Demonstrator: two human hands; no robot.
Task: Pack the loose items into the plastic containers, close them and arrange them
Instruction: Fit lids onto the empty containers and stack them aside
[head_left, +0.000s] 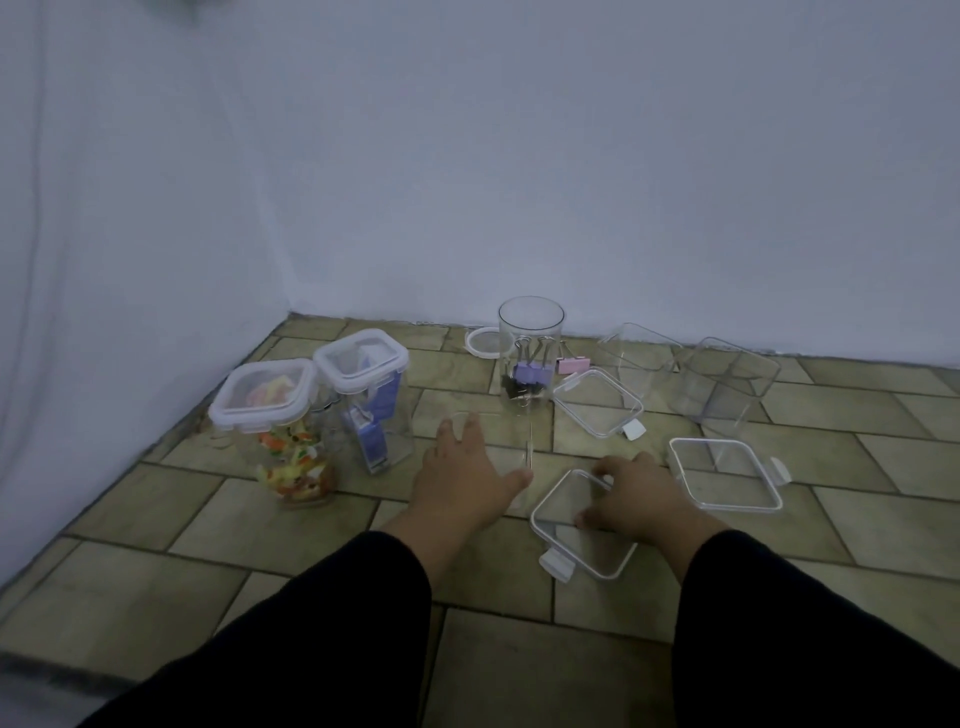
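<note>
My left hand (460, 470) grips the top of an empty clear square container (511, 441) standing on the tiled floor. My right hand (636, 493) holds a square clear lid (576, 540) that lies on the floor, fingers curled over its edge. Two closed containers stand at the left: one with colourful pieces (283, 431) and one with purple items (371, 395). A round clear jar (530, 353) holds binder clips. A pink binder clip (574, 364) lies loose behind it.
Two more square lids (597, 402) (727, 475) lie on the floor at right. Two empty clear containers (636, 353) (727, 384) lie tipped near the wall. A round lid (483, 343) rests by the jar. White sheets hang at the back and left.
</note>
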